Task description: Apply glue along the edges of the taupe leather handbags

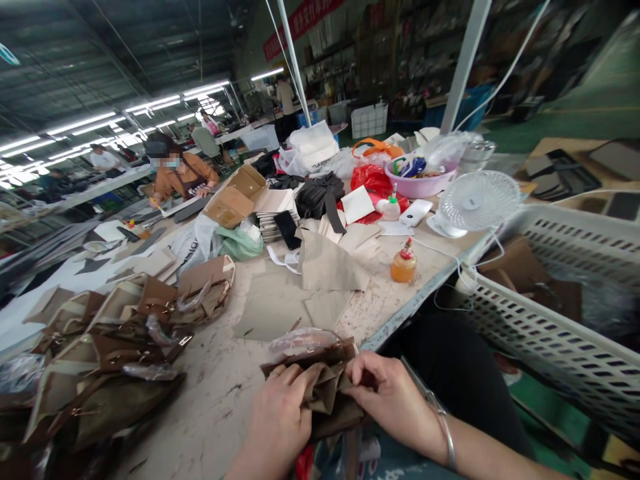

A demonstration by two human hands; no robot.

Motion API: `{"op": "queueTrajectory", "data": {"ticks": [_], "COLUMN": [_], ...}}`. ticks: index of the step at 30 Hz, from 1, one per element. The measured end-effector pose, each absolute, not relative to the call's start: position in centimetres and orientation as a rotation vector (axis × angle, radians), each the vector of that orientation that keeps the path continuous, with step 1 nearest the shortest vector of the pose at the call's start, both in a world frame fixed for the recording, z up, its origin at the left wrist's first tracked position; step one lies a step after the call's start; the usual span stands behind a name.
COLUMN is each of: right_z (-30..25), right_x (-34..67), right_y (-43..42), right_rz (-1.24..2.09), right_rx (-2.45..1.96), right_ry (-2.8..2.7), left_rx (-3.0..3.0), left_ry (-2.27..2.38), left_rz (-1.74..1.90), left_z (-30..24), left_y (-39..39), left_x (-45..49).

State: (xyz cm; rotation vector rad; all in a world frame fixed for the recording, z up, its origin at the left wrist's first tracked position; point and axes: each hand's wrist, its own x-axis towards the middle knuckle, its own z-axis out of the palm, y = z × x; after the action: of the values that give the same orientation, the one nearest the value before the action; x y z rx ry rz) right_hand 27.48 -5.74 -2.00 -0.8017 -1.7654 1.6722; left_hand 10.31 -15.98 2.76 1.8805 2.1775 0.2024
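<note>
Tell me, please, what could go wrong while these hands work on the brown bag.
The bottle of orange liquid stands near the table edge, so a knock might spill it. The silver bracelet on the right wrist could snag the brown bag.

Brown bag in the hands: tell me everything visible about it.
The brown bag looks like soft fabric, bunched into loose folds in the middle, with darker brown parts around them. Clear plastic lies along its far side. It is at the near edge of the table, in front of the wearer. The left hand grips its left side; the right hand pinches fabric on the right. Its underside is hidden.
</note>
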Motion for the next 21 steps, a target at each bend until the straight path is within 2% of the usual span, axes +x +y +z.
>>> {"op": "queueTrajectory", "data": {"ticks": [3, 8, 12, 17, 21], "right_z": [-1.2, -0.3, 0.9, -0.2, -3.8], "right_x": [27.3, 27.0, 27.7, 30.1, 30.7], "right_y": [-5.6, -5.3, -5.0, -3.9, -2.8], "right_rz": [1.582, 1.647, 1.671, 1.733, 1.999], "right_rx": [-0.579, -0.229, -0.127, -0.572, -0.779], "right_ry": [-1.788, -1.803, -1.877, -1.859, -1.943], "left_rx": [1.833, 1.800, 1.785, 1.813, 1.885], "left_ry": [2.052, 2.080, 2.120, 2.131, 2.131], "left_rz": [0.262, 0.203, 0.261, 0.406, 0.385], "left_z": [3.8, 3.7, 2.8, 2.5, 2.0], "left_y": [-15.4, -14.9, -15.1, -15.9, -16.3], "left_x": [11.0, 11.5, 11.2, 10.6, 10.7]}}
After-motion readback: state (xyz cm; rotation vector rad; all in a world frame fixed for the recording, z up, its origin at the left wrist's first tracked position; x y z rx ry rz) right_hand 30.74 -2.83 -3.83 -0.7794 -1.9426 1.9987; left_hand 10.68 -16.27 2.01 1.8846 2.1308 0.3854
